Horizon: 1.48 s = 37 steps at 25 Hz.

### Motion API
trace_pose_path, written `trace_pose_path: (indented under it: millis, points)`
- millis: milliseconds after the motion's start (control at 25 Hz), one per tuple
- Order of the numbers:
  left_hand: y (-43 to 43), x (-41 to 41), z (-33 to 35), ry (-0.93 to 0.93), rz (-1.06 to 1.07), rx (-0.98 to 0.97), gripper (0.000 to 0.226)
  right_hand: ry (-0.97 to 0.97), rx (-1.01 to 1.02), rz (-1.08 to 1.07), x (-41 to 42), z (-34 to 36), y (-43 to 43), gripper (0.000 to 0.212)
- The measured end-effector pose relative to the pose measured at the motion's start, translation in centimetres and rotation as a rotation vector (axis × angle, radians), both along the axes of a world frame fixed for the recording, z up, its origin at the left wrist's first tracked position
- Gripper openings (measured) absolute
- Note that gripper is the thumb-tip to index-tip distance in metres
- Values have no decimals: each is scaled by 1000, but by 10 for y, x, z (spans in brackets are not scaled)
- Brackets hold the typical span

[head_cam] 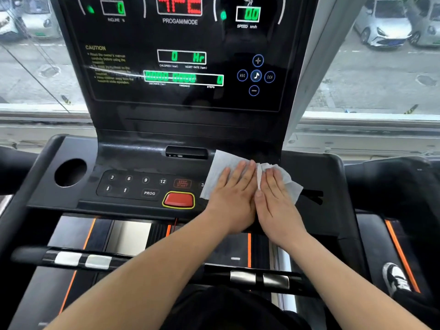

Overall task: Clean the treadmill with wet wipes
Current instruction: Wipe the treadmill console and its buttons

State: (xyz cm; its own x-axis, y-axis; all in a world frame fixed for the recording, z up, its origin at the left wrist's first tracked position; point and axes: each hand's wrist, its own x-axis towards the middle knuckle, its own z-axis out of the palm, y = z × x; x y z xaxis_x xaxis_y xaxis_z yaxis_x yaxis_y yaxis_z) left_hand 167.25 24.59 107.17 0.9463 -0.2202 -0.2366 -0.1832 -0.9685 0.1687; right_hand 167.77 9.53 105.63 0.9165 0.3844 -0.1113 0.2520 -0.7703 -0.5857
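The black treadmill console (133,163) fills the middle of the view, with its lit display panel (185,98) above. My left hand (233,191) lies flat, fingers together, pressing a white wet wipe (220,169) onto the console's right half, just right of the red stop button (178,200). Beside it and touching it, my right hand (276,198) presses flat on a crumpled white wipe (291,185). Whether these are two wipes or one torn sheet I cannot tell. Both hands cover the right keypad.
Left keypad (135,185) and a round cup holder (70,172) sit on the console's left. Two handlebars with silver sensors (81,259) (259,279) cross under my forearms. A shoe (395,278) stands on the right side rail. A window with parked cars (383,25) lies behind.
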Motion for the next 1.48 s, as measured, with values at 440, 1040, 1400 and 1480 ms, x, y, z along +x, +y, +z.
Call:
trace_pose_path:
  millis: [440,1040,1400,1480]
  points:
    - [19,-74,-15,-64,-75,-96,65,-236,-63,117,-69,-19,-14,60]
    - [152,-16,7,144,-2,-209,62,69,-192,181,0,33,110,61]
    - [304,-45,-4,6,123,-58,73,94,-310,193,-16,34,285,58]
    - [323,-49,-7,-4,129,-68,73,69,-287,168,-23,30,313,61]
